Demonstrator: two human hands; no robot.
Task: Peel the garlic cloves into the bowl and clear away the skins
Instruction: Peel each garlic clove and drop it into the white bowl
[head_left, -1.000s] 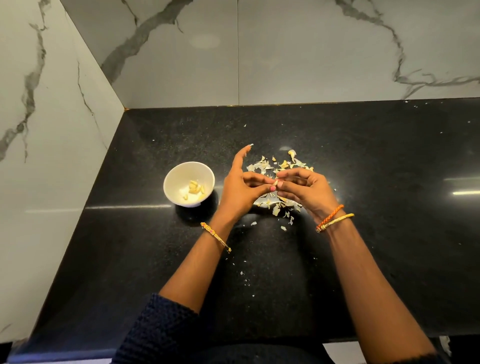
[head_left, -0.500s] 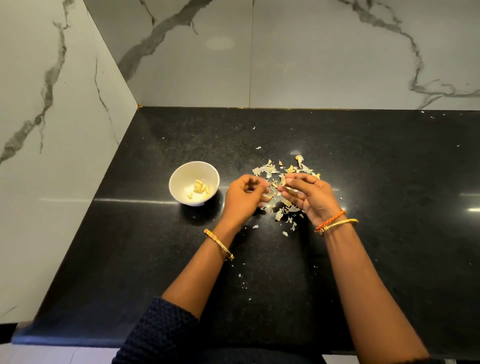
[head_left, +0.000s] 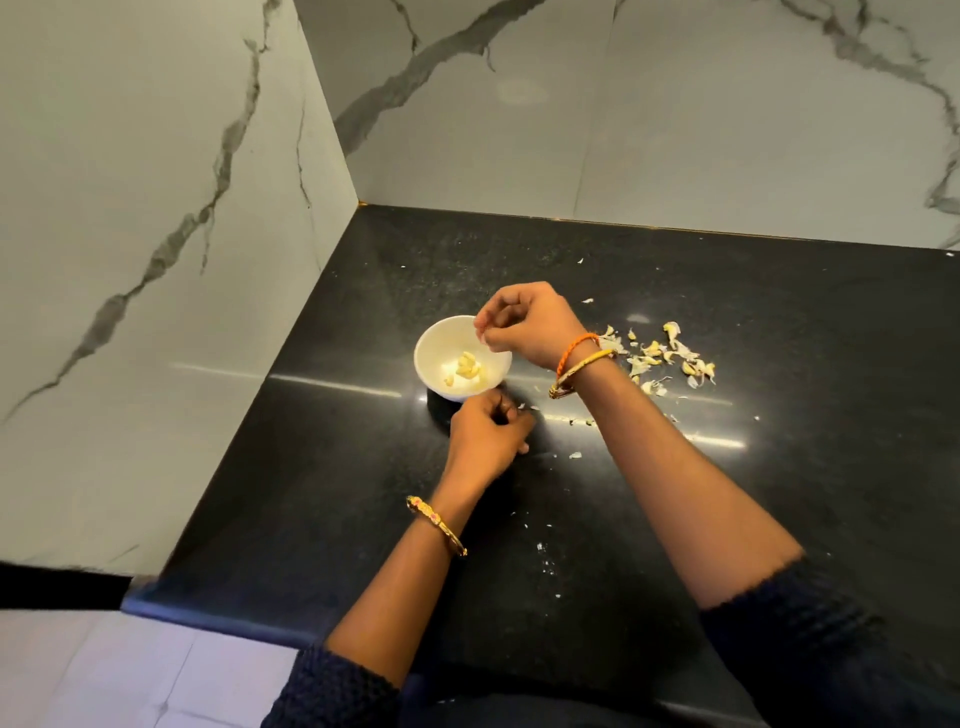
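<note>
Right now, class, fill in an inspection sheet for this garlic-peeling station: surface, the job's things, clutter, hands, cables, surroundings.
Surface: black speckled countertop, glossy, with light reflections.
Job's things: white bowl holding a small heap of peeled cloves; pile of garlic skins lying on the counter to the bowl's right.
Clutter: small skin flakes scattered along the counter towards the near edge.
Hands: right hand over the bowl's rim, fingers curled, pinching something small and pale, too small to identify; left hand just in front of the bowl, fingers curled, contents hidden.
Cables: nothing seen.
Surroundings: white marble-patterned walls meeting at a corner; pale floor tiles below the counter edge.
</note>
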